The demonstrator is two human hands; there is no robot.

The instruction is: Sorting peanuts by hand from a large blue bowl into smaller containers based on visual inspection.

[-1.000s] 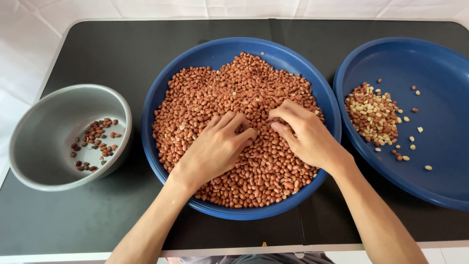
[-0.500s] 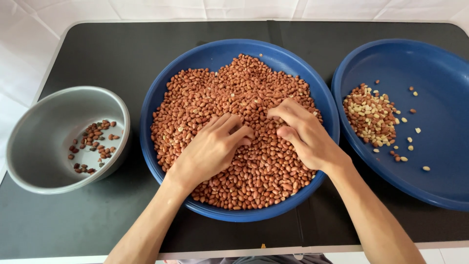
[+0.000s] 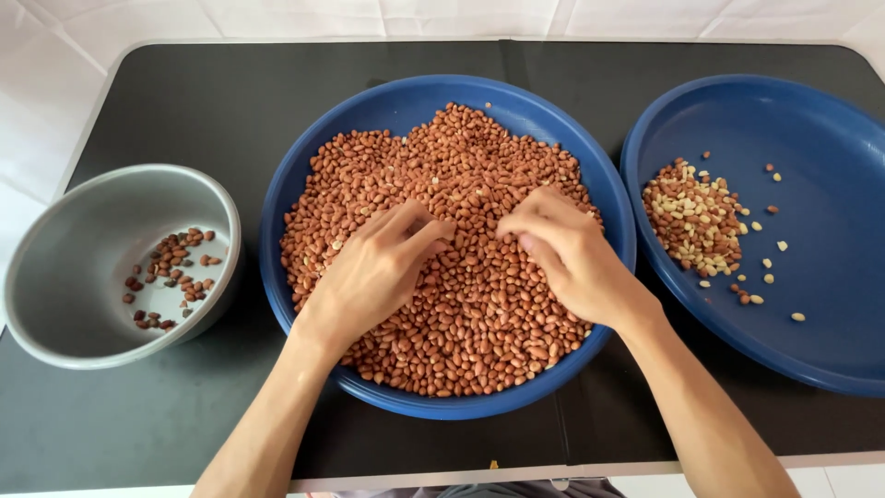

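Peanuts (image 3: 461, 184), red-skinned, heaped in round blue basin (image 3: 442, 92) at centre of black desk (image 3: 184, 101). Left hand (image 3: 373, 272) and right hand (image 3: 567, 254) rest on heap, fingers curled, tips buried; pinched nut possibly, cannot tell. Grey bowl (image 3: 55, 267) left, few dark nuts. Second blue tray (image 3: 811, 138) right, pale pile.

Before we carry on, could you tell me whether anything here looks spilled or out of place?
One small orange bit lies alone on the black table, by its near edge. Otherwise the peanuts stay inside the middle blue tray under both hands.
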